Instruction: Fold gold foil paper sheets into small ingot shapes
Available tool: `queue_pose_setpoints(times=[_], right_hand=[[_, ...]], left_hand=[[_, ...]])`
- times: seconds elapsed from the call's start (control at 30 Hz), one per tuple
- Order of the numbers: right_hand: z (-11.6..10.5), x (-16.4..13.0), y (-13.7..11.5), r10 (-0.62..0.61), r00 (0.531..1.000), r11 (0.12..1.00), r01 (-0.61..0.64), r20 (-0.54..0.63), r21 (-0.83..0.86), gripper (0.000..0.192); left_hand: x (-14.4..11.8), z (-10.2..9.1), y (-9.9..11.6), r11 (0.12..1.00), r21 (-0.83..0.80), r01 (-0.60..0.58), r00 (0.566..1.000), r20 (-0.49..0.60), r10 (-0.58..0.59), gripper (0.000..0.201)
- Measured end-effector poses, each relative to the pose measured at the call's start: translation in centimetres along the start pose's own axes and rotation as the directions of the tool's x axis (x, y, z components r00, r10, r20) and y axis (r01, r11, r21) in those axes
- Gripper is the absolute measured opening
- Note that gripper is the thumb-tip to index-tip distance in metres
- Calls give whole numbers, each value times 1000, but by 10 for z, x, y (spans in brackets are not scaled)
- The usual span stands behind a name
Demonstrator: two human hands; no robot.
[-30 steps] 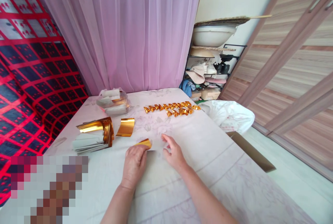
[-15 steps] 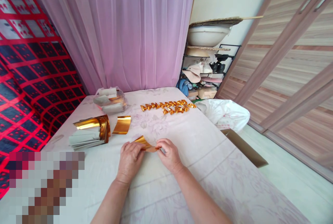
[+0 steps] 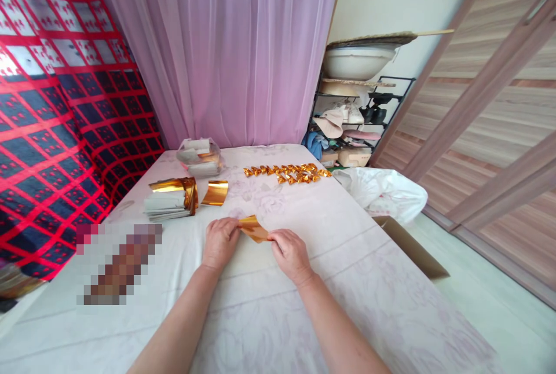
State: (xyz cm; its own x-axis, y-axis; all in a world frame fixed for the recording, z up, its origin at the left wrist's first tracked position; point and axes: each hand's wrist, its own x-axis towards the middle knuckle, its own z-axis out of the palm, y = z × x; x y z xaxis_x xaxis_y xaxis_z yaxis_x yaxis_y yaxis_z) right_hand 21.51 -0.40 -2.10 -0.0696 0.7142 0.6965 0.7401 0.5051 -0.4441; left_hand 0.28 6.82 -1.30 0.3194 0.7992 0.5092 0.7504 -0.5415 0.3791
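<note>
Head view: your left hand and right hand each pinch one end of a gold foil sheet, held just above the white tablecloth, near a foil stack.

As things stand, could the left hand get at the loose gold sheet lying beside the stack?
Probably yes: the left hand shares the folded gold piece with the right hand, but only bare tablecloth lies before the loose gold sheet.

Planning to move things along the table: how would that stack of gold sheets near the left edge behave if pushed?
The stack of gold sheets would probably fan apart, since its edges already splay. The curling top sheet looks thin, light and floppy. Its glossy foil is probably slippery.
</note>
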Motion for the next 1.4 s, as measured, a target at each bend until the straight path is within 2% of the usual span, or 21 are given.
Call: queue_pose_setpoints(times=[0.17,0.3,0.47,0.63,0.83,1.03,1.17,1.33,1.4], right_hand=[[-8,-12,-1,109,993,994,-108,-37,21,26],[-12,-18,1,231,971,971,-226,-62,78,24],[-12,-19,1,389,920,906,-374,-43,199,27],[-10,-16,-6,485,875,825,-462,14,326,27],[-11,-13,-12,544,836,743,-518,68,423,28],[-13,-14,-12,582,803,683,-569,131,457,29],[-12,-19,-10,576,800,684,-583,166,439,29],[-10,-23,-14,569,814,765,-576,115,289,65],[-9,-23,-16,581,811,779,-577,64,245,65]], left_hand=[[0,1,3,998,-54,-35,999,21,36,14],[-3,1,5,989,-141,-50,998,23,54,13],[-11,-1,4,958,-285,11,1000,2,-11,13],[-19,-3,2,881,-465,86,996,9,-92,17],[-24,-6,4,746,-642,176,983,78,-164,27],[-23,-10,5,648,-711,273,957,134,-256,33],[-22,-7,5,636,-700,325,929,111,-353,33],[-24,-3,5,670,-645,367,900,65,-431,35],[-24,-3,5,693,-620,369,903,63,-425,37]])
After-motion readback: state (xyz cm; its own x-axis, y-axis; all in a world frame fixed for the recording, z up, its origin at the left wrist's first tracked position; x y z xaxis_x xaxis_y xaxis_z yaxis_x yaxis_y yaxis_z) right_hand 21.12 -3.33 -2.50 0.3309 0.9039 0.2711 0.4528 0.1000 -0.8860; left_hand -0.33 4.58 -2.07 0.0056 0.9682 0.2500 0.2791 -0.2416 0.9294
